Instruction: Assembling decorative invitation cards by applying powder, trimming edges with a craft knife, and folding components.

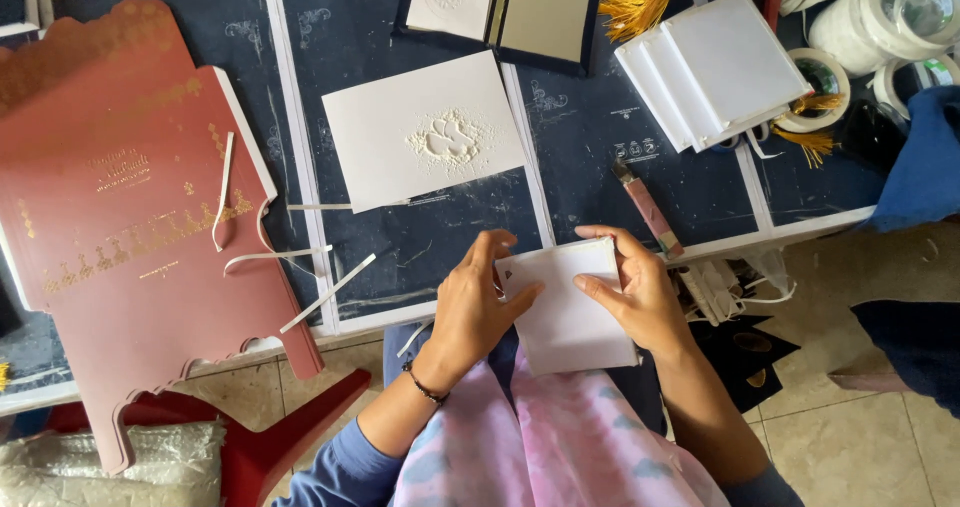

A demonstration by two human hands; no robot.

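My left hand (478,302) and my right hand (632,292) both grip a small white card (570,312) over my lap, at the near edge of the dark work surface (420,242). The left thumb and fingers pinch its left edge. My right hand's fingers rest on the card's face and top right corner. A larger white card with an embossed emblem (425,127) lies flat on the surface just beyond my hands.
A stack of reddish-brown cut-out boards with gold print (120,217) lies at left with white paper strips (300,287) on and beside it. A craft knife (648,207) lies right of centre. White cards (715,67), tape rolls (825,87), gold tassels (630,2) and an open folder (505,7) sit at the back.
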